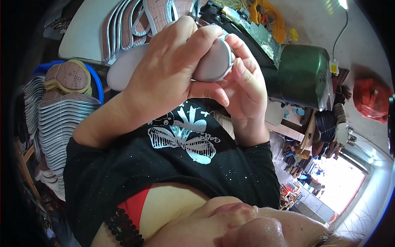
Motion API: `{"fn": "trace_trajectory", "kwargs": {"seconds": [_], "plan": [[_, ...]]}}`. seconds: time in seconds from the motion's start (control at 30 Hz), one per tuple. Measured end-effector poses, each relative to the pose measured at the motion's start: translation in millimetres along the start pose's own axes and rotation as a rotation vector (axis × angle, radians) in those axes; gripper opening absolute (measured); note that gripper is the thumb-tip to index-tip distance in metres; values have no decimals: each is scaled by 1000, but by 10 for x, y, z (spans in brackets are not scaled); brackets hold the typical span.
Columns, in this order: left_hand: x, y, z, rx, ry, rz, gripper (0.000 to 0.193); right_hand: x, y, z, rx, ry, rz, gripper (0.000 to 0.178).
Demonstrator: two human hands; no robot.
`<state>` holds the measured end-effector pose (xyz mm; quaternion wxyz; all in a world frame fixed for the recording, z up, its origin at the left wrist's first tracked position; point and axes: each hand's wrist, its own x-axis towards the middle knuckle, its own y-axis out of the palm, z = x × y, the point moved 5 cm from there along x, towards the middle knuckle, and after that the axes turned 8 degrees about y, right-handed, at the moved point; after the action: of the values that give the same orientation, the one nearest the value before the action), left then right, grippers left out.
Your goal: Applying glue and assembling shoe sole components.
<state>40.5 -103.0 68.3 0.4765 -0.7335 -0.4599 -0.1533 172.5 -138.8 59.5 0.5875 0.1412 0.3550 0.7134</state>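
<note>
Sole pc (212, 61) x1, held btwn 2 hands: L hand (168, 61) grasping it, wrapped over its middle w/ index along far side & thumb below on near side; R hand (247, 80) pinching/touching the rim of its R end w/ thumb & fingertips, palm part open. Looks: smooth, plain pale grey w/ lilac tint, matte, both ends rounded, thin raised edge line at R end; mid part hidden under L hand. Long axis approx crosswise, L to R, tilting up a bit toward R hand; one end points at R fingers, other sticks out past L hand on its outer side. Beyond L hand: 1 white tabletop (84, 31) w/ several pinkish-brown insoles (160, 16), silver edges, overlapping, exact no. can't tell. Outward of L forearm: 1 blue basket (98, 82), w/ 1 long insole stack (68, 127) in front of it, too many layers to count, & 1 yellow-edged bundle (68, 78) on top. Right of R hand: 1 green rounded housing (304, 74); farther out, 1 red bag (372, 101). Beyond R hand, up & right: 1 yellow basket (277, 20).
</note>
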Motion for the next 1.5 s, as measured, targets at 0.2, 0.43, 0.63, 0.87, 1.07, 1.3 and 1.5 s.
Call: {"fn": "trace_trajectory", "kwargs": {"seconds": [0.2,0.43,0.63,0.87,1.07,1.3,1.5], "plan": [[43,-19,-24,32,33,-55,76,13,19,40,49,83,121,37],[-2,-86,-38,-17,95,-173,70,-34,126,33,-20,89,151,25],[10,-84,-21,-34,41,-36,68,-52,45,63,-56,121,226,25],[236,0,211,-379,-167,392,68,92,-64,425,-1239,-388,67,53],[544,63,474,-539,-402,929,30,114,-369,312,-1120,-615,-239,8],[1413,148,942,-67,264,920,25,399,-627,-126,-244,-352,-335,16],[1765,680,1353,-152,-198,1267,31,770,-830,-83,-116,-260,-379,34]]}}
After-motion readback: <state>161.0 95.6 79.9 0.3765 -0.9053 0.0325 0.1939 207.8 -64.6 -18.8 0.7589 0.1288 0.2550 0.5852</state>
